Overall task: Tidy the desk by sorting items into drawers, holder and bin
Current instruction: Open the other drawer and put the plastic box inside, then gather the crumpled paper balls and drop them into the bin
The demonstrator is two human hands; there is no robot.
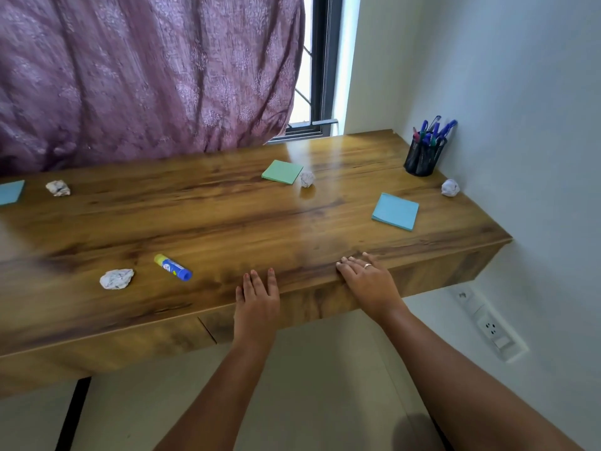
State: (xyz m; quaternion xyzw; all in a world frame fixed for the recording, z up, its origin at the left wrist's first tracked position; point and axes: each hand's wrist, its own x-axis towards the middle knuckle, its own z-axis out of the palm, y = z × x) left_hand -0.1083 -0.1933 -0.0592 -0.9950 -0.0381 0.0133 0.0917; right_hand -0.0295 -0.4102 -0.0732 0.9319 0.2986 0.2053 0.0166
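Desk [227, 216]: every loose item lies on its top.
Far-left pad [11, 192]: blue, cut off by the frame edge. It is a light block of sheets that is stiff when flat; pinch two opposite edges.
Back ball [58, 188]: crumpled paper near the curtain [130, 76]. Probably almost weightless and soft, so cup it whole in the fingertips.
Near ball [116, 278]: same crumpled paper, close to the front edge. A loose grasp should do.
Glue stick [173, 267]: lies on its side between the near ball and the left hand. It is light, rigid, smooth plastic and likely to roll; pinch across mid-barrel.
Left hand [257, 294]: flat on the front edge, fingers straight, grasping nothing.
Green pad [282, 171]: far side, mid-desk. Handle it like the far-left pad.
Middle ball [307, 179]: just beside the green pad's right corner.
Drawer front [312, 302]: under the edge, between the hands, closed.
Right hand [367, 278]: flat on the edge, fingers relaxed, grasping nothing.
Right pad [395, 211]: blue, near the desk's right end.
Holder [424, 156]: black mesh in the back corner, with pens upright in it.
Right ball [450, 187]: by the wall, near the holder.
Count, balls: four.
Count, pads: three (two blue, one green).
Count, glue stick: one.
Count, pens: several, too bunched to count.
Count, bin: none in view.
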